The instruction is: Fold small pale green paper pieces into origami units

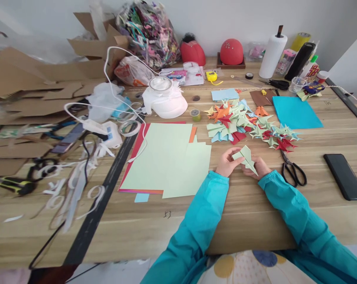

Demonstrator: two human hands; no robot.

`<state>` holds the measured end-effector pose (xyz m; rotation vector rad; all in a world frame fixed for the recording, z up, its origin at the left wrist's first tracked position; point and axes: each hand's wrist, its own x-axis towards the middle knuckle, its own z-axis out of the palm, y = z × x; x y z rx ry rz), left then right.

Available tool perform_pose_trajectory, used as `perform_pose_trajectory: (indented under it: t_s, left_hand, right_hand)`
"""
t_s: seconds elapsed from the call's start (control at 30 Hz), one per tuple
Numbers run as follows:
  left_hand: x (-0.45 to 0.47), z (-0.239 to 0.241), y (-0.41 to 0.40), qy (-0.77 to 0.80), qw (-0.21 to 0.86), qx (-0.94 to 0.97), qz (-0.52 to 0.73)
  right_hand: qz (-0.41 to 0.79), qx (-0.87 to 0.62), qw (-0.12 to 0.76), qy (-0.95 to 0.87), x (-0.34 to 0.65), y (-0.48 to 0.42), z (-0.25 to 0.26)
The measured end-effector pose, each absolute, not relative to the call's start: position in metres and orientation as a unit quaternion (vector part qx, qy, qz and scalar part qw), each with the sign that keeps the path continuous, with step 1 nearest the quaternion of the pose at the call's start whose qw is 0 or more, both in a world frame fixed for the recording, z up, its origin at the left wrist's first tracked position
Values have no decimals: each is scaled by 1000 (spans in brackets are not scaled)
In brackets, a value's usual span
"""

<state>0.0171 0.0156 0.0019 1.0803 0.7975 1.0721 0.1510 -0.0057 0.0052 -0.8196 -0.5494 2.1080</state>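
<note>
Between my two hands is a pale green folded paper piece, pointed at its lower right end and held just above the table. My left hand pinches its left side between thumb and fingers. On the right side, my right hand grips it near the narrow tip, with some fingers hidden under the paper. Just beyond lies a heap of folded paper pieces in green, orange, red, blue and yellow. Black-handled scissors rest right of my right hand, blades partly beneath the heap.
Flat green paper sheets lie left of my hands. A phone sits at the right, and turquoise paper behind the heap. White cables, paper strips and cardboard clutter the left side. A white roll stands at the back.
</note>
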Motion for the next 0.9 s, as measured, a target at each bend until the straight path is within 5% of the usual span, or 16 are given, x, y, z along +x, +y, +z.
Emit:
perform_pose_trajectory:
  t_s: [0.47,0.9]
  left_hand:
    - [14,0,18,369,662,433,488]
    - [12,-2,20,346,652,388,551]
  right_hand:
    - [843,-247,404,-255,156,-6,4]
    - [664,-356,568,-330,144,-4,6]
